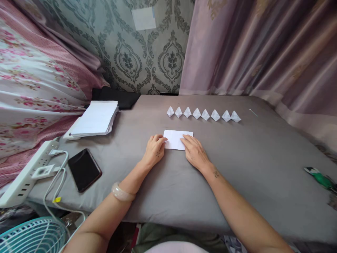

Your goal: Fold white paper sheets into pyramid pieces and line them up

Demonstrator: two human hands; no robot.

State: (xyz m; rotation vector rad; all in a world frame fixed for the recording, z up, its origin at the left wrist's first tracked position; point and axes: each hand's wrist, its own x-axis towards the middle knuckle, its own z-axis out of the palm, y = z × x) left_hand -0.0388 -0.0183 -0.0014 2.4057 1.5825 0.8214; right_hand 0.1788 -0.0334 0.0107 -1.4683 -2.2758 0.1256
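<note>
A folded white sheet of paper (174, 140) lies flat on the grey cloth in front of me, its long side running left to right. At its left edge, my left hand (154, 149) has thumb and fingers closed on the paper. My right hand (195, 149) rests on the right part of the sheet, fingers stretched out and pressing down. Beyond the sheet, several small folded white paper pieces (196, 113) with pointed tops stand in a row.
A stack of white paper (96, 117) lies at the back left, near a black flat case (126, 99). A phone (84, 170) and a power strip (31, 172) with cables are at left. A green-handled tool (321, 179) lies at far right. A fan (31, 235) stands below the table's left edge.
</note>
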